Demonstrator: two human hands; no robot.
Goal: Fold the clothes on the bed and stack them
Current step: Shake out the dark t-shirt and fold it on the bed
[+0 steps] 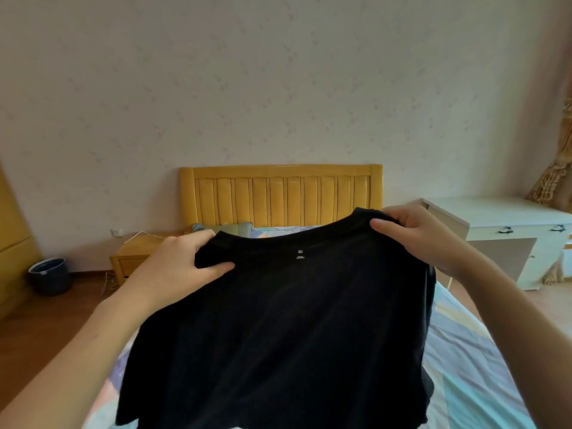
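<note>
wall [278, 72]: pale, faint speckled pattern, fills the upper half
headboard [280, 196]: yellow wood, vertical slats, against the wall
pillow [226, 228]: greenish, at the foot of the headboard
nightstand [136, 252]: yellow wood, left of the headboard, white cable across its top
wall socket [116, 233]: low on the wall, just left of the nightstand
bin [49, 275]: dark, round, on the floor far left
floor [46, 329]: reddish-brown wood
wardrobe [14, 243]: yellow, left edge, partly cut off
desk [507, 230]: white, right side, dark drawer handles
curtain [554, 168]: gold patterned, right edge, gathered low
</note>
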